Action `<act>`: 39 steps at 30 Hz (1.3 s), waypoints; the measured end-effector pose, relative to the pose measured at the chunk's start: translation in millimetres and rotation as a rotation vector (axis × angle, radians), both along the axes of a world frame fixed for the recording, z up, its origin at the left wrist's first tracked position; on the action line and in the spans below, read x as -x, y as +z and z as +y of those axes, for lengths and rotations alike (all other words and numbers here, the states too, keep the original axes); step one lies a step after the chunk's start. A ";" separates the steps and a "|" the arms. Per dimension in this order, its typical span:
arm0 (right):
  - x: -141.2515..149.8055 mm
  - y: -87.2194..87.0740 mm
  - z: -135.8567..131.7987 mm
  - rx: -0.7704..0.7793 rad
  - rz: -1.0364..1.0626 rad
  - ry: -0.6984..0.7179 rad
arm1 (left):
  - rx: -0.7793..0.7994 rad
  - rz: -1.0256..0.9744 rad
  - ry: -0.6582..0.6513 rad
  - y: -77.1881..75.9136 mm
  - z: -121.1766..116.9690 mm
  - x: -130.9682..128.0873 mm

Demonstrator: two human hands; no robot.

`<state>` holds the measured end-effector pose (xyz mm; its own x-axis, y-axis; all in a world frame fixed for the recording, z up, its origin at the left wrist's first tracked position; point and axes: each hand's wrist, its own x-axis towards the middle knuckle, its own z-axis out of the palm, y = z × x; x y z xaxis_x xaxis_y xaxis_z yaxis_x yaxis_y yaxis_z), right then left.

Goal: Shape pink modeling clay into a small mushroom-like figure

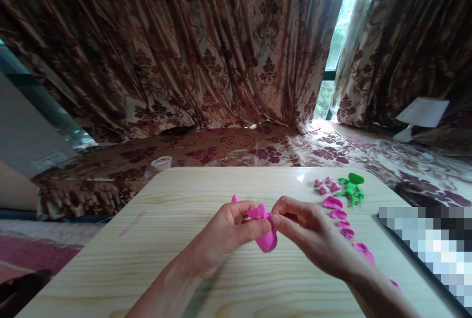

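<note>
My left hand (pixel 224 234) and my right hand (pixel 306 232) meet above the middle of a light wooden table (pixel 184 239). Both pinch a piece of pink modelling clay (pixel 266 232) shaped like folded petals, which hangs between the fingertips. A small bit of pink clay (pixel 235 198) sticks up behind my left hand. To the right lies a row of flat pink clay petals (pixel 341 217). Behind them sit small pink clay flowers (pixel 326 185) and a green clay stem with leaves (pixel 352 187).
A dark flat object, pixelated, lies at the table's right edge (pixel 427 249). A clear plastic cup (pixel 158 165) stands beyond the far left corner on a patterned bedspread. Heavy brown curtains hang behind. A white lamp (pixel 420 116) sits at the far right.
</note>
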<state>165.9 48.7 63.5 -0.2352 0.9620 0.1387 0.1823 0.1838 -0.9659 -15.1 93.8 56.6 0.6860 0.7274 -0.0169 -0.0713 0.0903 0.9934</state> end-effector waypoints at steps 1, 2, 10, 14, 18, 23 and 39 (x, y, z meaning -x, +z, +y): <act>-0.1 -0.4 0.1 -0.009 -0.009 0.001 | -0.019 0.026 -0.015 0.7 -0.5 0.3; -0.1 -0.9 0.3 -0.018 -0.019 0.002 | -0.025 0.042 -0.026 1.3 -0.9 0.7; 2.4 -4.5 2.1 -0.033 -0.011 -0.031 | 0.004 0.021 0.003 -1.3 -1.8 1.3; 3.2 -5.0 2.0 -0.043 -0.010 -0.065 | -0.005 0.047 0.000 -2.5 -1.5 1.7; -0.5 -4.0 3.1 -0.007 0.015 -0.056 | 0.106 -0.056 0.007 -4.0 0.2 3.3; -4.8 -2.0 1.4 0.003 0.020 0.069 | 0.196 -0.141 0.022 -5.5 2.1 4.1; -2.8 -3.6 1.3 -0.015 -0.031 0.000 | -0.045 0.085 -0.019 0.2 -4.3 0.6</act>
